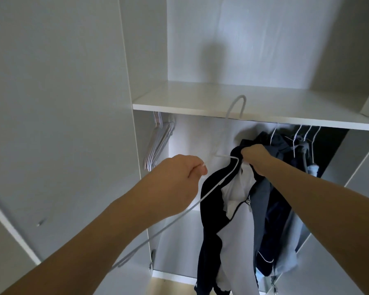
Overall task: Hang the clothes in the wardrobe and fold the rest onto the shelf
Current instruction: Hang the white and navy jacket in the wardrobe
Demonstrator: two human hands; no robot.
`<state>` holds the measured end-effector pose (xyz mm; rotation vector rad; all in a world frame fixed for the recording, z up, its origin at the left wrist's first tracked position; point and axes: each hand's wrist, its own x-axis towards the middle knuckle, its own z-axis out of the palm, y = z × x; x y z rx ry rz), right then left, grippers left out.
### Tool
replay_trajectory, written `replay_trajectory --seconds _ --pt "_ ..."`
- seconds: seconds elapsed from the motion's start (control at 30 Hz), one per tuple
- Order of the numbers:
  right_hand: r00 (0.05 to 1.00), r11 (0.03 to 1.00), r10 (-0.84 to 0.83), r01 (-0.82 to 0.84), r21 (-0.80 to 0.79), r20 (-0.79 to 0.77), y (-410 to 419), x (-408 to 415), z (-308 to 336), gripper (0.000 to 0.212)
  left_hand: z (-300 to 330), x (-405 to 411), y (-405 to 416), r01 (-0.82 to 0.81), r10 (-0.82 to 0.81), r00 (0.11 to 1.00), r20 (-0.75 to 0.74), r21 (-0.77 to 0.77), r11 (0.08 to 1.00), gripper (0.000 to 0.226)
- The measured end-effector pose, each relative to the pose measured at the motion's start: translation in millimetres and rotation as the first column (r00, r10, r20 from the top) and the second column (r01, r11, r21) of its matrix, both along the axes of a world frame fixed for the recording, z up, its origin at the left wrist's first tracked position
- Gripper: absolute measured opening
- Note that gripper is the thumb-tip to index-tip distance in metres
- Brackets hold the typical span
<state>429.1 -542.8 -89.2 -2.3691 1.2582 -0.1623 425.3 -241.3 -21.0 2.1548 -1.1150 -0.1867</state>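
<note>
Soft cloth jacket (234, 231); thin smooth white hanger (213, 188); smooth, slightly glossy white shelf (179, 103).

Home bedroom closet showing: white wardrobe (73, 103) standing open, shelf (254, 116) running across, spare hangers (158, 143) dangling left, dark clothes (296, 150) hanging right.

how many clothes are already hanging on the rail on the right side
At least 3, perhaps 4, judging by the white hanger hooks under the shelf. The dark garments bunch together at the right end, behind the zip jacket; overlap hides some.
</note>
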Motion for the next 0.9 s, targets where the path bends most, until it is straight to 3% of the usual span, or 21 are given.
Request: replay_trajectory --seconds 0.17,0.27,0.4,0.57,0.63,0.7,0.77,0.9 --pt "0.982 0.976 0.091 -0.120 -0.179 -0.164 -3.1 -6.3 12.9 0.033 5.5 -3.6 15.3 0.024 -0.024 1.000 -0.005 -0.005 1.000 0.029" --pt "0.997 0.995 0.019 -0.026 -0.099 -0.077 -3.7 -7.5 15.2 0.014 8.1 -5.2 18.8 0.028 -0.028 1.000 -0.009 -0.037 0.999 0.027" --pt "0.998 0.999 -0.049 0.049 -0.010 0.035 7.8 -7.3 16.0 0.026 -0.4 -2.5 10.8 0.046 -0.046 0.999 -0.013 -0.038 0.998 0.029" --pt "0.995 1.000 0.014 -0.015 0.009 0.101 38.7 -3.1 36.9 0.032 -14.0 10.5 -9.2 0.002 -0.005 0.999 -0.043 -0.068 0.998 0.030" --pt "0.993 0.996 0.078 -0.081 0.037 0.089 50.7 -2.0 50.5 0.018 -20.5 16.6 -21.8 -0.001 -0.003 0.999 -0.043 -0.085 0.996 0.030" --pt "0.975 0.978 0.071 -0.110 0.178 0.209 54.8 -2.2 49.6 0.010 -28.7 22.8 -33.7 0.004 -0.004 1.000 -0.005 -0.081 0.997 0.029" --pt "0.896 0.931 0.017 -0.176 0.320 0.443 63.0 -1.2 45.5 0.011 -38.4 33.4 -41.0 -0.009 0.013 0.998 0.054 -0.081 0.997 0.029" --pt "0.900 0.962 0.177 -0.243 0.122 0.398 67.0 -6.6 46.9 0.017 -46.5 58.6 -35.2 -0.018 0.033 0.992 0.120 -0.125 0.992 0.029"
